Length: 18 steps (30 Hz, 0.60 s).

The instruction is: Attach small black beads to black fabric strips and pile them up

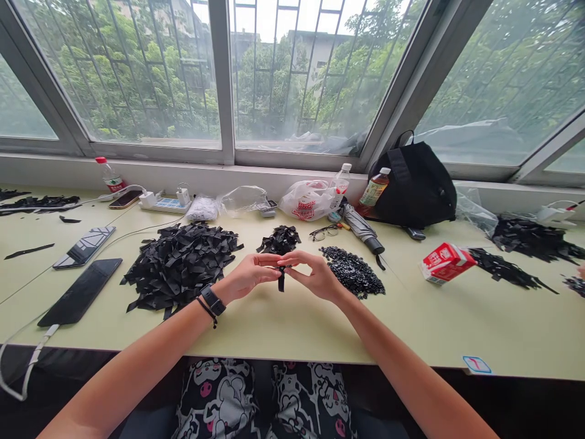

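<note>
Over the pale surface (320, 338), in the head view, I saw the left hand (244, 277) and right hand (319, 277) meet, fingertips pinched nearly closed on one small black strip (281, 283) that hung down between them. A broad heap of black pieces (180, 262) lay to the left, a smaller black pile (280, 238) just beyond the hands, and shiny black bits (354, 271) to the right.

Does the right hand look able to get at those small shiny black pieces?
Probably yes: the right hand is close beside the small shiny black pieces, with nothing visible standing between, though it is busy holding a black strip together with the left hand.
</note>
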Available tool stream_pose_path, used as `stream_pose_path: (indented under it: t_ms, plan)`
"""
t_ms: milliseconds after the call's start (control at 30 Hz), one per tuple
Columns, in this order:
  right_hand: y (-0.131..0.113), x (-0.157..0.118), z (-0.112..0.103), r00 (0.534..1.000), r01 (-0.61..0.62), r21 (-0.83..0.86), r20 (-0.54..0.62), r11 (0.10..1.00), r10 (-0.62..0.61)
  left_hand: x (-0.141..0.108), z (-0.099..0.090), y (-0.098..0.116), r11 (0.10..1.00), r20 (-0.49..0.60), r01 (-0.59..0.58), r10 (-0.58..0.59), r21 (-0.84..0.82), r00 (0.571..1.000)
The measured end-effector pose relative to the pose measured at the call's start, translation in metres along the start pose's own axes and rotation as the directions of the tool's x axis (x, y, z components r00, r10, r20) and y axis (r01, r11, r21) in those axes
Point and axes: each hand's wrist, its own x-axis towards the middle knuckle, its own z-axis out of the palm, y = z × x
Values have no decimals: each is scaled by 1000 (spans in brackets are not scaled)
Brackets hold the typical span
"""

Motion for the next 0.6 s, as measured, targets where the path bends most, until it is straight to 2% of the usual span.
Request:
stream_pose_path:
  t_ms: [367,600]
  plan:
    - [1,1,-2,995,97,-110,-5,989,-98,0,2,2,1000,-36,5,-6,-18,999]
    - [0,0,-1,999,14,-49,35,999,-12,1,0,-2,999,-55,-22,20,-28,998]
